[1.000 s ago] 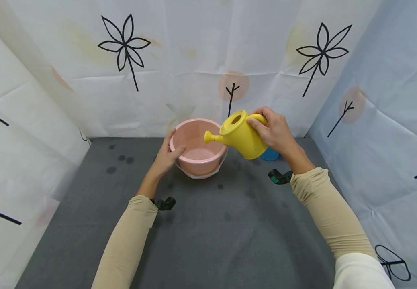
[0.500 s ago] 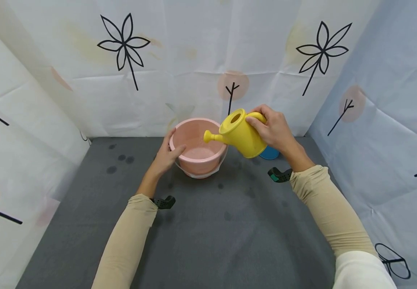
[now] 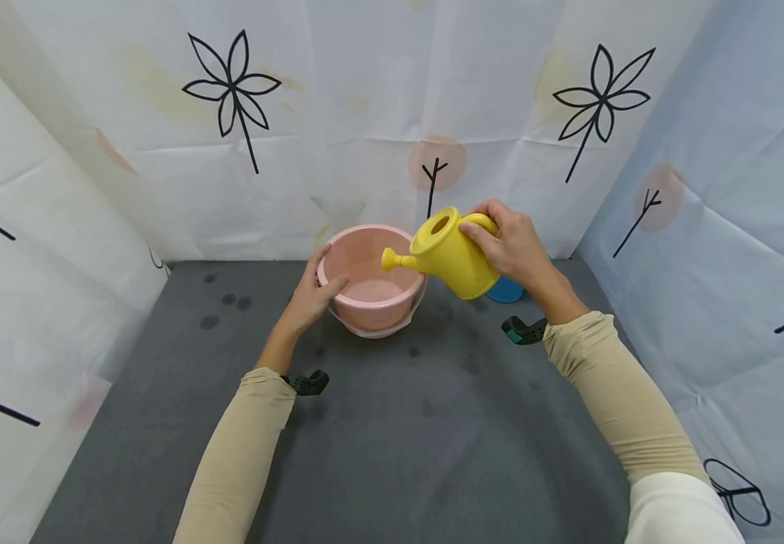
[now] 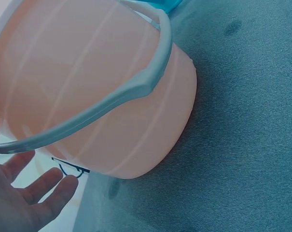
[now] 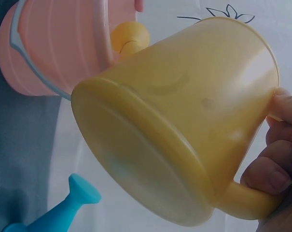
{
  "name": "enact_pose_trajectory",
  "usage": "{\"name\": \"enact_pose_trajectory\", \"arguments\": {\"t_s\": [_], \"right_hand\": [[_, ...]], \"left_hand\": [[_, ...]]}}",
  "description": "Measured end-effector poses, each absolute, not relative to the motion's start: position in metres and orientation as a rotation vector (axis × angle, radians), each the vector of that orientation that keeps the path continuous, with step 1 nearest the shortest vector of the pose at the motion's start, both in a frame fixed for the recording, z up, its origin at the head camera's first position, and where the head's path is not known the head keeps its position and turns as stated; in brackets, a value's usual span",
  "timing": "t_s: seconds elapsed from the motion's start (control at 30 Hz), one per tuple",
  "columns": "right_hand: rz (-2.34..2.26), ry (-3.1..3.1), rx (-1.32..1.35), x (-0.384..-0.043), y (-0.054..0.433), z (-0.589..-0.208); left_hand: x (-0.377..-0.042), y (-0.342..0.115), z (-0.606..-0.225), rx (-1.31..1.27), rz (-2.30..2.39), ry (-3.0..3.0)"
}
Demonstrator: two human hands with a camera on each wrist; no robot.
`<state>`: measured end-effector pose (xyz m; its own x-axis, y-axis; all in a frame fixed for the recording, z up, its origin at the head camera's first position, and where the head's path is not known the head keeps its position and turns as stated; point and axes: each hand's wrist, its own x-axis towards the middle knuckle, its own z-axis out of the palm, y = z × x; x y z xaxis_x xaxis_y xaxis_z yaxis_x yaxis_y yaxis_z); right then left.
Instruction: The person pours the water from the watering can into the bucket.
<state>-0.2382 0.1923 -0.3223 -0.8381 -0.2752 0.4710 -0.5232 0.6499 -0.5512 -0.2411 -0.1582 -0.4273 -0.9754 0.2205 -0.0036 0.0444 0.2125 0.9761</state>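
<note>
My left hand (image 3: 309,296) holds the left rim of a pink bucket (image 3: 373,316), its thumb over the rim and fingers outside. In the left wrist view, several fingers (image 4: 59,195) spread beside the bucket wall below the pale handle (image 4: 102,104), which hangs down. My right hand (image 3: 518,243) grips a yellow watering can (image 3: 461,261) by its loop handle. The can is held up and tilted left, its round spout head (image 3: 390,259) over the bucket's opening. The right wrist view shows the can's base (image 5: 141,154) and fingers curled at the handle.
Behind the yellow can stands a blue item (image 3: 506,292), mostly hidden; the right wrist view shows its flared spout (image 5: 83,191). Dark wet spots (image 3: 209,322) mark the grey cloth surface (image 3: 392,453). White patterned sheets (image 3: 337,91) enclose the back and sides.
</note>
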Motion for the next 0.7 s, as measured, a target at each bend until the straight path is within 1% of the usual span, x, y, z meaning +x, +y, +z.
{"name": "enact_pose_trajectory", "arguments": {"t_s": [0.17, 0.27, 0.57, 0.7], "right_hand": [[0.998, -2.527, 0.641, -0.238, 0.191, -0.322], [1.001, -2.526, 0.640, -0.238, 0.191, -0.322], [0.994, -2.521, 0.646, -0.238, 0.190, -0.320], [0.992, -2.519, 0.661, -0.237, 0.189, -0.319]], "left_hand": [[-0.252, -0.161, -0.449, 0.266, 1.906, 2.334], [-0.254, -0.162, -0.454, 0.277, 1.906, 2.363], [-0.254, -0.161, -0.454, 0.276, 1.903, 2.368], [-0.250, -0.160, -0.446, 0.259, 1.909, 2.330]]}}
